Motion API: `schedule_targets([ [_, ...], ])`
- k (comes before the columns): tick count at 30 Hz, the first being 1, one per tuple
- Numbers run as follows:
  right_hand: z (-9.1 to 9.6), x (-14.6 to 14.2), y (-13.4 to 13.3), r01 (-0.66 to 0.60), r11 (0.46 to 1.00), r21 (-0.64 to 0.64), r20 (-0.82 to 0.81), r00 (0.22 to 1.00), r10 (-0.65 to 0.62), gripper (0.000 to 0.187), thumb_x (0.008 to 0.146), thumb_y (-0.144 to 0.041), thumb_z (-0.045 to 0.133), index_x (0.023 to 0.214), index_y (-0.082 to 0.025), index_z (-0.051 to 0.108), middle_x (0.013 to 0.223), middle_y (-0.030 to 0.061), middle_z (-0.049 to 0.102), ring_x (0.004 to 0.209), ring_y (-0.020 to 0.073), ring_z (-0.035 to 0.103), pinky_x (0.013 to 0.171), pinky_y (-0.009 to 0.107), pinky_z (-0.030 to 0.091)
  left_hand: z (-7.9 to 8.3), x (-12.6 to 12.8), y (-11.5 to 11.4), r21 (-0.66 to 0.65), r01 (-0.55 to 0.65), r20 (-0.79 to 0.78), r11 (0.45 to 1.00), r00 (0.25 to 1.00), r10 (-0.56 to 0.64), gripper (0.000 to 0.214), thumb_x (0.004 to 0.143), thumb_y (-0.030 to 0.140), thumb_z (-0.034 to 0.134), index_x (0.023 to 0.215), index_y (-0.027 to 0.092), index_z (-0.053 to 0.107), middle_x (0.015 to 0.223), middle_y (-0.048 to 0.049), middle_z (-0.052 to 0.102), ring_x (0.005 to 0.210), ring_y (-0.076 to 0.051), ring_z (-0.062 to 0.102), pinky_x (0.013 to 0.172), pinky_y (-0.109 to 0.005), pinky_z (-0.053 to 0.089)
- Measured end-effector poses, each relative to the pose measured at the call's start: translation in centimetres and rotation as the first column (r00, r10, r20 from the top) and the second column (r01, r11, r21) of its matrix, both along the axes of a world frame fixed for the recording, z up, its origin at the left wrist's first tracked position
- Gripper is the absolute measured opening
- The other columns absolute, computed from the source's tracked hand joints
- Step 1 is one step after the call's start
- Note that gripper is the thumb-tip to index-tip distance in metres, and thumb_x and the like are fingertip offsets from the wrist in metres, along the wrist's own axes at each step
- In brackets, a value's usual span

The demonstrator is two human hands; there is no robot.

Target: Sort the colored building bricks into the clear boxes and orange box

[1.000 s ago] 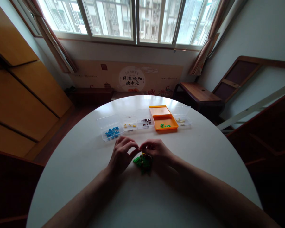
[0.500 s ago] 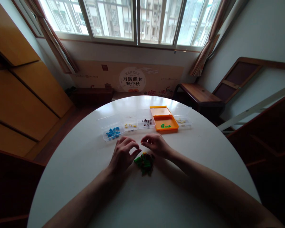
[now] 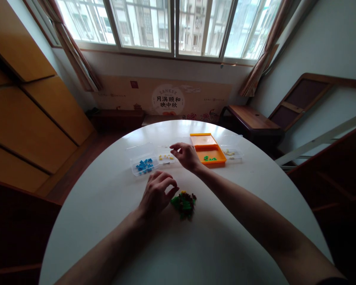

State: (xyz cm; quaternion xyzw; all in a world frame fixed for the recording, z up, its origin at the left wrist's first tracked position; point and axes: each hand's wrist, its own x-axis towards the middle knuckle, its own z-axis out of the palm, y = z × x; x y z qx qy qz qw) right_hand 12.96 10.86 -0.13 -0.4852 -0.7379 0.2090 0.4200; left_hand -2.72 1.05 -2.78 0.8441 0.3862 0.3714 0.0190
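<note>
Brick model (image 3: 184,204) was seen just beside left hand (image 3: 158,192); whether anything was pinched by either hand could not be told. From parts boxes (image 3: 208,153) around right hand (image 3: 185,156), pieces (image 3: 160,158) were judged best pinched singly.

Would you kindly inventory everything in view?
Round tabletop: one, white, centre.
Irregular brick cluster: one, green, brown, yellow, on tabletop.
Rectangular plastic case: one, orange, far side.
Plastic boxes: at least three, clear, far side.
Small pieces: many, blue, yellow, green, pale, inside these.
Glass window: one, pale, top.
Fabric curtains: two, brownish, window sides.
Printed panel: one, beige, below window.
Wooden cabinet: one, yellowish, left.
Wooden stand: one, brown, right.
Left hand: one, beside cluster.
Right hand: one, near boxes.
</note>
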Motion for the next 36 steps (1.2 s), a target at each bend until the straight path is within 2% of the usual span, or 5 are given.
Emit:
schedule_targets([
  [7,-1.1,1.9,-1.7,-0.024,0.999,0.022,-0.008,1.0,0.025,0.013,0.081,-0.015,0.063,0.09,-0.017,0.072,0.077,0.0019,0.069,0.056,0.0095,0.054,0.064,0.024,0.046,-0.1,0.1,0.1,-0.011,0.047,-0.01,0.999,0.999,-0.048,0.005,0.086,0.019,0.061,0.085,0.02,0.065,0.086,-0.0036,0.065,0.086,-0.019,0.053,0.081,-0.035,0.043],
  [11,-2.1,3.7,-3.4,-0.07,0.995,0.066,0.007,0.998,0.069,0.014,0.081,-0.015,0.061,0.09,-0.017,0.072,0.077,0.0022,0.069,0.058,0.0098,0.054,0.063,0.023,0.046,-0.1,0.2,0.0,-0.054,0.124,-0.1,0.991,0.987,-0.129,0.021,0.087,0.013,0.055,0.097,0.027,0.069,0.094,-0.0035,0.065,0.091,-0.02,0.053,0.082,-0.035,0.041],
  [15,-2.8,5.2,-5.0,-0.084,0.994,0.066,0.012,0.996,0.083,0.012,0.083,-0.017,0.061,0.09,-0.017,0.071,0.076,0.0022,0.067,0.058,0.0097,0.053,0.062,0.023,0.045,-0.1,0.3,0.0,-0.145,0.156,-0.204,0.977,0.962,-0.184,0.028,0.082,0.01,0.059,0.094,0.032,0.071,0.101,-0.0029,0.065,0.097,-0.023,0.051,0.086,-0.039,0.039],
  [26,-3.9,6.3,-7.4,-0.07,0.996,0.049,-0.021,0.997,0.071,0.013,0.081,-0.015,0.063,0.09,-0.018,0.072,0.075,0.0014,0.066,0.057,0.0092,0.052,0.06,0.021,0.043,-0.1,1.0,0.3,-0.173,0.091,-0.172,0.981,0.978,-0.121,0.014,0.088,0.023,0.057,0.086,0.023,0.07,0.096,-0.005,0.066,0.095,-0.021,0.052,0.087,-0.04,0.04],
  [36,-3.7,5.4,-8.7,-0.119,0.992,-0.046,-0.047,0.992,0.117,0.013,0.08,-0.019,0.064,0.089,-0.017,0.073,0.072,0.0009,0.065,0.057,0.0092,0.052,0.06,0.021,0.043,0.1,1.2,0.3,-0.088,0.093,-0.106,0.992,0.989,-0.102,0.013,0.091,0.022,0.055,0.083,0.02,0.065,0.089,-0.0033,0.067,0.089,-0.018,0.054,0.085,-0.035,0.04],
])
